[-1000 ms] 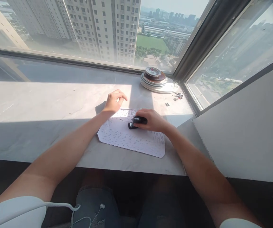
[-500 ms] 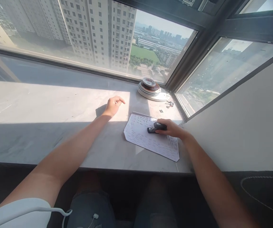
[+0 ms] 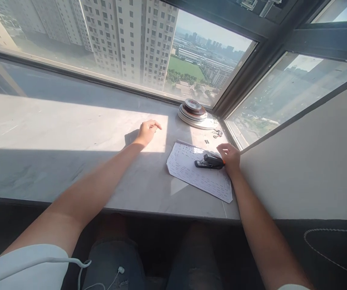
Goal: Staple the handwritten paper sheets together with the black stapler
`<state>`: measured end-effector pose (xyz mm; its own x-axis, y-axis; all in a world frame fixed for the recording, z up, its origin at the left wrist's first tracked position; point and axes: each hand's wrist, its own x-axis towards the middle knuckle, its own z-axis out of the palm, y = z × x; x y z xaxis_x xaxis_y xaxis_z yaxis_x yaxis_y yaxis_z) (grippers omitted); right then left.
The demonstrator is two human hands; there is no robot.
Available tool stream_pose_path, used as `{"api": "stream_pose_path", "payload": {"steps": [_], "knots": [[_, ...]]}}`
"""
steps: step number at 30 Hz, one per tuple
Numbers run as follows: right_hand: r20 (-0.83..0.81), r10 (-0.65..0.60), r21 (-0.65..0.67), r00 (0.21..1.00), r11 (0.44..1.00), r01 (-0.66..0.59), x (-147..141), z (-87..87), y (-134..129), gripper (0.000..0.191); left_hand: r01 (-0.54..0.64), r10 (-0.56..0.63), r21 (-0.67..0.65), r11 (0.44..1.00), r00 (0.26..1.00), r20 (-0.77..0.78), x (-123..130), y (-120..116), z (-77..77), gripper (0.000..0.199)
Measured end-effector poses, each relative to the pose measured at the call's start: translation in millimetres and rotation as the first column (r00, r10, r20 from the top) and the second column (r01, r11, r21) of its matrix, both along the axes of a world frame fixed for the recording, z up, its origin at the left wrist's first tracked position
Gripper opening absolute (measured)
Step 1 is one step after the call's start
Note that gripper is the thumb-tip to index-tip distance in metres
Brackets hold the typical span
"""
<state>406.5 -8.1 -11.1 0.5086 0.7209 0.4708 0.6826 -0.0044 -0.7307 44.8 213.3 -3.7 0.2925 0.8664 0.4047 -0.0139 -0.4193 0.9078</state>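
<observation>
A black stapler lies on a sheet of paper covered with rows of writing, on the pale marble sill. Beside the stapler's right end, my right hand is off its body, fingers loosely bent and apart; whether the edge of the hand still touches it I cannot tell. A bit of orange shows between them. My left hand rests on the sunlit stone left of the paper, holding nothing, its fingers loosely bent with the index finger reaching out.
A stack of plates with a small patterned dish on top stands in the window corner. Keys and two small dark staple strips lie in front of it. The white wall bounds the right side. An earphone cord hangs over my lap.
My right hand has let go of the stapler and moved right, leaving it on the paper. My left hand keeps its place on the sill. The view has shifted slightly.
</observation>
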Motion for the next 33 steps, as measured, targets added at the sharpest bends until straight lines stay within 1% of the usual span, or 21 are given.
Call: {"api": "stream_pose_path", "payload": {"steps": [4, 6, 9, 12, 15, 18, 19, 20, 21, 22, 24, 25, 26, 27, 29, 31, 33], "knots": [[0.038, -0.03, 0.009, 0.999, 1.0, 0.029, 7.4, -3.9, 3.5, 0.02, 0.007, -0.007, -0.018, 1.0, 1.0, -0.004, 0.7, 0.1, -0.3, 0.019], [0.088, 0.028, -0.04, 0.996, 0.999, -0.025, 12.1, -7.1, 7.9, 0.021, 0.006, -0.006, -0.024, 1.0, 1.0, -0.005, 1.0, 0.3, -0.6, 0.02], [0.159, 0.15, -0.146, 0.976, 0.981, -0.128, 18.1, -11.7, 17.6, 0.025, 0.001, -0.001, -0.018, 1.0, 1.0, 0.008, 1.5, 0.6, -1.0, 0.022], [0.208, 0.219, -0.237, 0.953, 0.957, -0.168, 19.4, -13.9, 28.5, 0.026, 0.001, 0.0, -0.019, 1.0, 1.0, 0.025, 1.8, 0.8, -0.3, 0.023], [0.236, 0.277, -0.315, 0.932, 0.929, -0.196, 11.4, -14.5, 40.7, 0.027, -0.008, 0.01, -0.049, 0.999, 0.999, 0.035, 2.2, 0.6, 0.9, 0.025], [0.245, 0.311, -0.328, 0.918, 0.918, -0.223, -10.5, -15.9, 58.9, 0.032, -0.014, 0.018, -0.091, 0.996, 0.999, 0.048, 1.2, 0.7, 1.8, 0.029], [0.249, 0.325, -0.33, 0.912, 0.914, -0.236, -21.0, -16.7, 67.1, 0.036, -0.029, 0.034, -0.093, 0.995, 0.998, 0.053, 0.1, 1.2, 2.1, 0.03], [0.252, 0.345, -0.338, 0.904, 0.907, -0.251, -33.2, -17.6, 76.2, 0.039, -0.069, 0.074, -0.079, 0.994, 0.995, 0.063, -1.6, 2.0, 2.6, 0.032], [0.253, 0.369, -0.348, 0.894, 0.897, -0.272, -46.7, -18.5, 86.1, 0.041, -0.138, 0.142, -0.053, 0.989, 0.987, 0.079, -3.8, 3.2, 3.3, 0.033], [0.252, 0.399, -0.359, 0.882, 0.885, -0.297, -61.3, -19.4, 96.7, 0.042, -0.233, 0.234, -0.023, 0.972, 0.967, 0.104, -6.4, 4.8, 4.1, 0.033], [0.25, 0.476, -0.382, 0.843, 0.848, -0.366, -92.8, -20.9, 118.9, 0.047, -0.438, 0.432, 0.003, 0.899, 0.888, 0.157, -12.4, 8.7, 6.0, 0.036], [0.248, 0.505, -0.389, 0.827, 0.834, -0.392, -108.7, -21.5, 130.0, 0.048, -0.515, 0.509, -0.012, 0.857, 0.844, 0.171, -15.4, 10.7, 7.0, 0.037], [0.244, 0.515, -0.383, 0.821, 0.829, -0.406, -124.1, -22.0, 140.8, 0.047, -0.563, 0.561, -0.039, 0.826, 0.811, 0.169, -18.0, 12.4, 7.8, 0.037], [0.243, 0.527, -0.381, 0.814, 0.824, -0.42, -138.5, -22.2, 150.9, 0.047, -0.587, 0.589, -0.063, 0.807, 0.793, 0.157, -20.2, 13.6, 8.4, 0.038], [0.237, 0.561, -0.384, 0.793, 0.804, -0.454, -162.1, -22.1, 168.2, 0.047, -0.6, 0.605, -0.08, 0.796, 0.784, 0.137, -22.6, 14.6, 8.6, 0.038], [0.224, 0.571, -0.399, 0.789, 0.793, -0.461, -177.3, -21.4, 179.3, 0.046, -0.594, 0.597, -0.066, 0.802, 0.791, 0.134, -22.8, 14.1, 7.9, 0.037], [0.229, 0.575, -0.416, 0.785, 0.787, -0.455, -185.0, -20.1, 183.2, 0.047, -0.584, 0.587, -0.066, 0.809, 0.799, 0.132, -21.2, 13.3, 6.7, 0.037]]}}
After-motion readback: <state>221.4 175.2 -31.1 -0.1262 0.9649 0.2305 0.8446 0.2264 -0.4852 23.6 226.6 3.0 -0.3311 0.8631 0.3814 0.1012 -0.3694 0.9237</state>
